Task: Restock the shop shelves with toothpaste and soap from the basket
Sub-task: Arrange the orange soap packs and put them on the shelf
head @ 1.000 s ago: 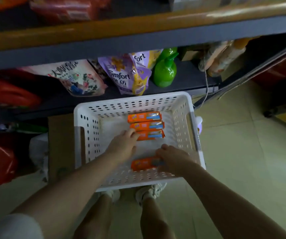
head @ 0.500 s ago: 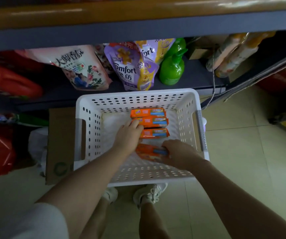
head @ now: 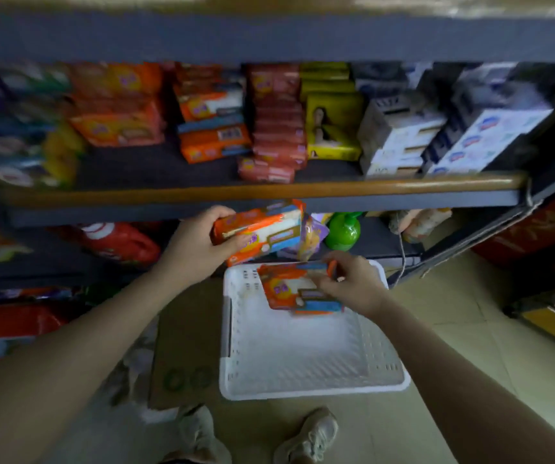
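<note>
Dim shop aisle: grey metal shelving (head: 269, 38) with wooden edge strips above pale floor tiles (head: 470, 346).

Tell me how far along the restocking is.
The basket looks emptied. The left hand holds orange packs just under the shelf; the right hand holds more above the basket. Left: shelving them beside the matching stack.

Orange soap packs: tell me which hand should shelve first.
Probably left. The left hand holds its orange pack raised just below the shelf edge; the right hand holds its packs lower, over the white basket.
</note>
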